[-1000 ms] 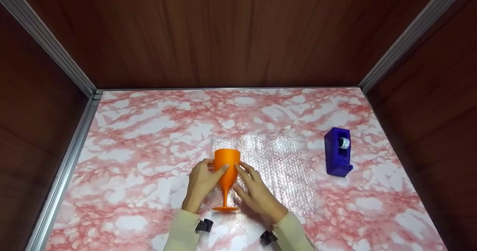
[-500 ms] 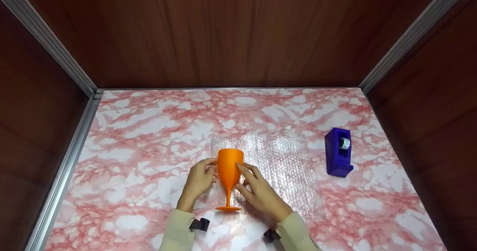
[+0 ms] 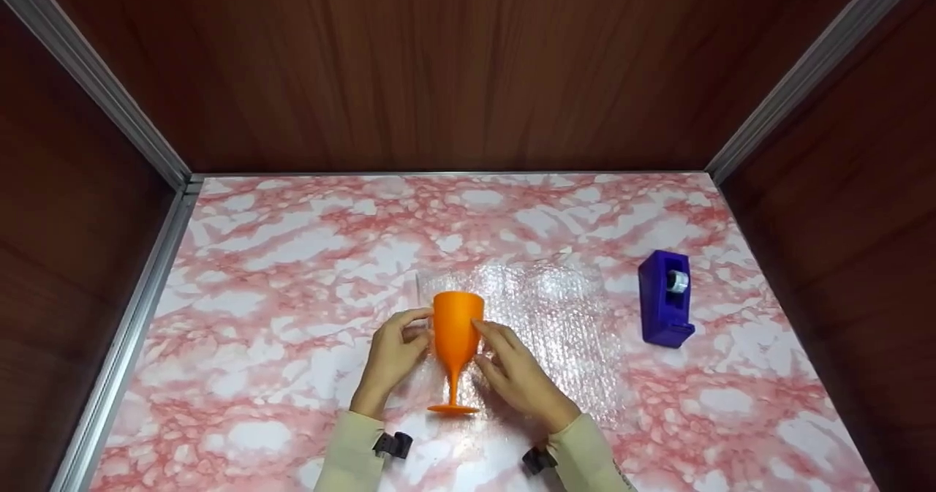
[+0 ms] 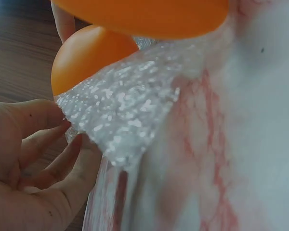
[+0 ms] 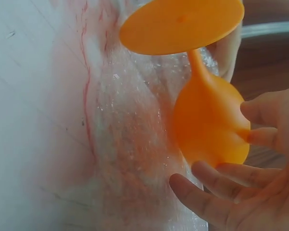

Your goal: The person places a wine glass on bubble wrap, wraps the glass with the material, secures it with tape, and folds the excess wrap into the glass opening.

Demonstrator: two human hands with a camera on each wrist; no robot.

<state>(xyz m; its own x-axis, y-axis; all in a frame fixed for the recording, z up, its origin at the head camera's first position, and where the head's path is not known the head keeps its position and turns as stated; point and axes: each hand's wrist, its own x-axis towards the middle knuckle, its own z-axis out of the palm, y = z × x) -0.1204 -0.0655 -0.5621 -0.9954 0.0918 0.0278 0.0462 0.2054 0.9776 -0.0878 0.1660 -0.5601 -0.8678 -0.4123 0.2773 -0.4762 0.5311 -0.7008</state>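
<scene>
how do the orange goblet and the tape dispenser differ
The goblet is orange; the dispenser is purple. The goblet has a rounded bowl on a slim stem, while the dispenser is blocky and holds a tape roll. The right hand touches the goblet; no hand touches the dispenser. Both are mostly one plain colour.

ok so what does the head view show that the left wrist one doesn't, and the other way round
Only the head view: the tape dispenser, both sleeves and nearly all of the right hand.

Only the left wrist view: a clear look at a corner of the wrap raised off the table, at the fingertips of the left hand.

Both: the goblet, wrap, left hand, table, brown wall, and at least a finger that seems to be the right hand's.
</scene>
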